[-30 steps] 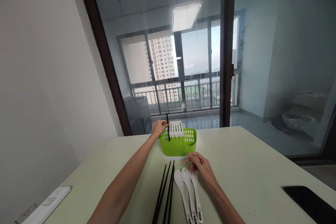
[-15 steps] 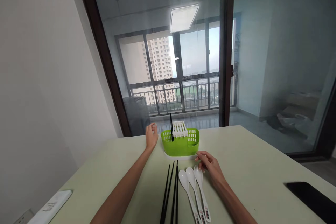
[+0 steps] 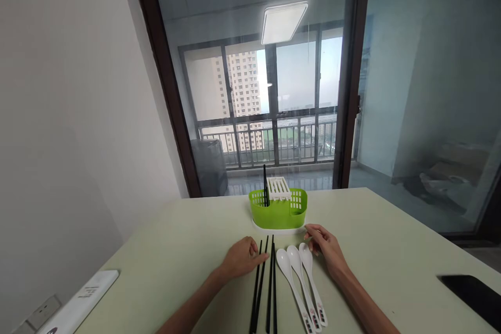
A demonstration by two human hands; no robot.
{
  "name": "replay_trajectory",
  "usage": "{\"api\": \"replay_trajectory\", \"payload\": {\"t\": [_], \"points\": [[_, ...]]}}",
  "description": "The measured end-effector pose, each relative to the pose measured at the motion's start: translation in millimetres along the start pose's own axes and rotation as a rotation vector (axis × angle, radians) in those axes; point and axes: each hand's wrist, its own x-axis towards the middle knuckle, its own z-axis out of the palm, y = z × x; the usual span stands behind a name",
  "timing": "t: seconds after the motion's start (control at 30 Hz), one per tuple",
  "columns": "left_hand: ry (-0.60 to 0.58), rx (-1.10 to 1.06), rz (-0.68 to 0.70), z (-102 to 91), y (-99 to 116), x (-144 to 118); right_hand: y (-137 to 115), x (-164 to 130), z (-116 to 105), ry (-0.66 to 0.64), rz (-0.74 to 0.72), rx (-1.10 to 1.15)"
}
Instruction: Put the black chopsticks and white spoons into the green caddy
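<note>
My left hand (image 3: pixel 245 257) is over the upper part of the left pair of black chopsticks (image 3: pixel 257 292). Its thumb stretches across them, apart from the curled fingers, and no chopstick is seen lifted. More black chopsticks (image 3: pixel 271 287) lie just to the right. My right hand (image 3: pixel 324 246) rests with bent, parted fingers at the right front corner of the green cutlery holder (image 3: pixel 276 217), fingertips by its white base tray (image 3: pixel 270 230). Beneath that hand lie three white spoons (image 3: pixel 299 276), bowls pointing away. Black chopsticks (image 3: pixel 265 188) stand upright in the holder beside its white slotted rack (image 3: pixel 279 188).
A black phone-like slab (image 3: pixel 469 295) lies at the table's right. On the left edge sits a white power strip (image 3: pixel 84 297) near a wall socket (image 3: pixel 44 313). Beyond the pale green table (image 3: pixel 188 229) stands a dark-framed glass door (image 3: pixel 354 78).
My left hand has come down and back from beside the holder to the chopsticks on the table. My right hand stays at the holder's corner. The view has shifted slightly.
</note>
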Motion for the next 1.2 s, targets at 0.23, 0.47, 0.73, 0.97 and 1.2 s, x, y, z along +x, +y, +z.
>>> {"api": "replay_trajectory", "payload": {"t": [0.23, 0.47, 0.73, 0.97, 1.2], "points": [[0.036, 0.060, 0.027, 2.2, 7.5, -21.1, 4.6, 0.5, -4.5, 0.000, -0.004, -0.033], [0.070, 0.033, 0.026, 11.9, 2.1, -21.7, 8.1, 2.7, -8.7, 0.016, -0.023, -0.063], [0.039, 0.062, 0.026, 6.7, 6.4, -20.3, 4.0, -0.4, -9.5, 0.028, -0.028, -0.084], [0.004, 0.121, -0.095, -8.6, 14.0, -25.0, 3.0, -0.5, -5.8, 0.011, -0.040, -0.096], [0.023, 0.324, -0.107, -24.6, 4.6, -23.4, -1.3, -4.6, -2.6, -0.020, -0.031, -0.105]]}}
